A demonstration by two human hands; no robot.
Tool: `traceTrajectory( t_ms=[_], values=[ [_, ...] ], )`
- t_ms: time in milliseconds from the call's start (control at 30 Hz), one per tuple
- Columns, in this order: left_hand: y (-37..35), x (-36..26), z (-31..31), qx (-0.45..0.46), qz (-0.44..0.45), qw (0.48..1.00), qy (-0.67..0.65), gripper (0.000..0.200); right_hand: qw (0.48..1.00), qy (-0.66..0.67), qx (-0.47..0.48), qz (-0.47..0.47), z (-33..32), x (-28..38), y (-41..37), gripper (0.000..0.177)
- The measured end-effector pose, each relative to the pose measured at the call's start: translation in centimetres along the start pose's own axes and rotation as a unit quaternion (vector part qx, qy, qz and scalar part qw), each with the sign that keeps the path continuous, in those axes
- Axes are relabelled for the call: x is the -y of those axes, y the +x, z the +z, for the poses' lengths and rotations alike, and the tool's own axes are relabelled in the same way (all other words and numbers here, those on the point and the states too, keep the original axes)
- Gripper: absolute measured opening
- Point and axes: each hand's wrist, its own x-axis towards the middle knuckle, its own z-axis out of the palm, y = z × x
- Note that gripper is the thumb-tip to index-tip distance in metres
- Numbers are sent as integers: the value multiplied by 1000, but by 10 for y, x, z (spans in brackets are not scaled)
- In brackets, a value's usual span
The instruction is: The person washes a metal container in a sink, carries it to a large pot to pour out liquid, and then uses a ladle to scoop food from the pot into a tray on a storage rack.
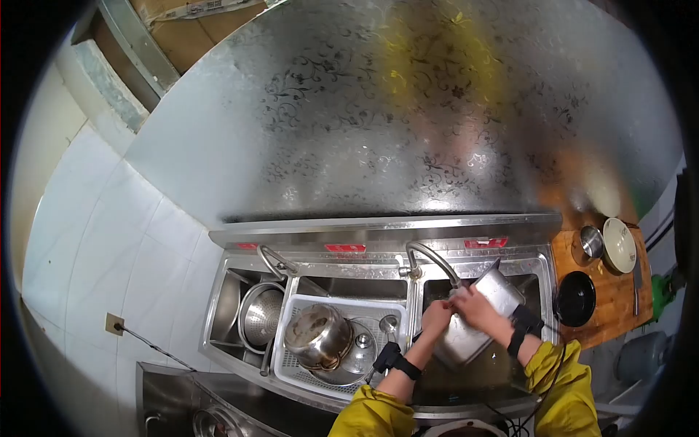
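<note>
A rectangular stainless steel pan (pixel 501 288) lies tilted in the right sink basin (pixel 539 280). Over it, my left hand (pixel 437 319) and my right hand (pixel 477 309) meet just below the mouth of the curved tap (pixel 435 256). The fingers of both hands are curled in and close together. Whatever lies between them is too small or too hidden to name. Each wrist wears a black strap. Dark water or shadow fills the basin beneath the pan.
Left of my hands, a white plastic basket (pixel 287 364) holds a steel pot (pixel 314 333), a glass lid (pixel 358 357) and a ladle (pixel 389 325). Colanders (pixel 263 315) sit in the left basin. A wooden board (pixel 611 306) carries a black bowl (pixel 576 298) and a cream bowl (pixel 619 246).
</note>
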Motion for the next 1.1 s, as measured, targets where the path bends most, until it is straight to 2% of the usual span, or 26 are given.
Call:
traceTrajectory(
  t_ms=[33, 100, 133, 167, 233, 300, 333, 433, 467, 500, 567, 667, 767, 800, 900, 967, 1033, 1067, 1100],
  values=[
    [2, 6, 0, 5, 9, 1000, -22, 35, 998, 43, 11, 39, -2, 12, -2, 20],
    [0, 11, 1, -6, -12, 1000, 7, 34, 990, 55, 106, 67, -12, -1, 2, 22],
    [-1, 9, 2, -9, -16, 1000, 23, 33, 982, 14, 146, 122, -19, -11, 4, 22],
    [-1, 6, 3, -11, -18, 999, 37, 32, 987, -39, 58, 147, -31, -22, -1, 23],
    [-14, -7, -5, -15, -9, 999, 33, 32, 983, -38, -5, 177, -22, -26, -6, 32],
    [-13, -13, -5, -16, -12, 999, 32, 31, 990, -24, 100, 93, -14, -4, -8, 34],
    [-15, -13, -5, -10, -2, 1000, 15, 32, 997, 41, 55, 47, -23, 9, -10, 35],
    [-29, -18, -5, -40, 24, 998, 36, 29, 992, -29, 41, 113, -30, -22, -12, 28],
    [-38, -21, -4, -60, 56, 996, 34, 28, 974, -52, 48, 214, -45, -32, -15, 28],
    [-42, -22, -2, -67, 66, 994, 48, 28, 962, -92, 17, 258, -38, -48, -25, 26],
    [-52, -21, 7, -77, 85, 991, 74, 28, 971, -110, 27, 211, -46, -68, -38, 26],
    [-68, -25, 17, -81, 91, 989, 87, 26, 980, -141, 138, 15, -86, -62, -32, 21],
    [-75, -24, 20, -68, 147, 982, 101, 23, 964, 4, 262, -35, -103, -37, -28, 28],
    [-75, -23, 19, -56, 175, 977, 110, 22, 971, 23, 236, -42, -95, -33, -33, 39],
    [-66, -25, 1, 1, 231, 965, 126, 20, 964, 147, 221, 23, -74, -35, -51, 40],
    [-27, -10, -20, 110, 364, 924, -28, 18, 959, 161, 223, 75, -73, -32, -53, 36],
    [17, -1, -50, 82, 227, 952, -190, 17, 953, 178, 208, 126, -73, -26, -62, 34],
    [56, 27, -62, -70, 235, 964, -104, 19, 953, 183, 192, 146, -74, -26, -66, 34],
    [64, 22, -85, -132, 134, 959, -213, 23, 951, 189, 180, 165, -74, -25, -71, 33]
  ],
)
